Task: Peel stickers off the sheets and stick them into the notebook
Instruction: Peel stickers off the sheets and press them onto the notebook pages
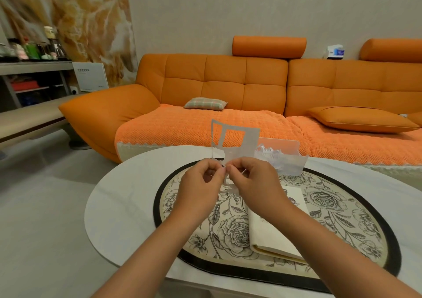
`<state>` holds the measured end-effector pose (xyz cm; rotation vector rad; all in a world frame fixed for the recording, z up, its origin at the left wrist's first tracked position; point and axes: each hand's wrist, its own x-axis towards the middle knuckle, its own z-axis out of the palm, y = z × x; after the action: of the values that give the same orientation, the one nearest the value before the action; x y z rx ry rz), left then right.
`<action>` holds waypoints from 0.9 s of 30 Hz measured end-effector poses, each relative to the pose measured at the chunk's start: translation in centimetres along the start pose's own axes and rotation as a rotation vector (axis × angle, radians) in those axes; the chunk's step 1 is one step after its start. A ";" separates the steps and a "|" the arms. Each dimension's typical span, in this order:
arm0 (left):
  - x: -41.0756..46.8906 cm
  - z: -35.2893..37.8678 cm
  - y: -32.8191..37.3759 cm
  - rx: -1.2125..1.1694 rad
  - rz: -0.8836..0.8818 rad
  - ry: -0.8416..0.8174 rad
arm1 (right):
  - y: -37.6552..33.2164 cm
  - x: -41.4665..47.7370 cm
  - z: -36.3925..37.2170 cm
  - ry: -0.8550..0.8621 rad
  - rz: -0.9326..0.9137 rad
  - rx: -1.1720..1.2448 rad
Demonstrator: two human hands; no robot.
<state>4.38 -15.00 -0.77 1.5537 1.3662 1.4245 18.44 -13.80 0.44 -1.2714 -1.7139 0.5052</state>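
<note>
Your left hand (pixel 201 190) and right hand (pixel 253 183) pinch the sticker sheet (pixel 249 142) at its lower edge, above the table (pixel 118 206). It looks thin, floppy, easily torn; grip close to a sticker corner. The notebook (pixel 274 236) lies toward the near edge.

A mat (pixel 342 220) lay on the bench (pixel 118 206), and the notebook (pixel 274 236) lay on the mat, right of its middle. Above the mat's far part the left hand (pixel 201 184) met the right hand (pixel 254 183) just beside it. Both pinched the sticker sheet (pixel 237 148), which stood up between them. Behind the right hand, a heap of paper scraps (pixel 274 158) sat at the mat's far edge. The sofa (pixel 228 85) stood behind the bench, with a small pillow (pixel 205 103) on its left seat and a cushion (pixel 360 119) on its right. A shelf unit (pixel 34 69) stood far left.
</note>
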 end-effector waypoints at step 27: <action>0.2 0.0 0.0 -0.199 -0.051 -0.090 | -0.6 0.1 -0.4 -0.086 0.340 0.499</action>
<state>4.35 -14.83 -0.74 1.4274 1.1655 1.3967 18.46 -14.00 1.10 -1.1789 -1.3212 1.1245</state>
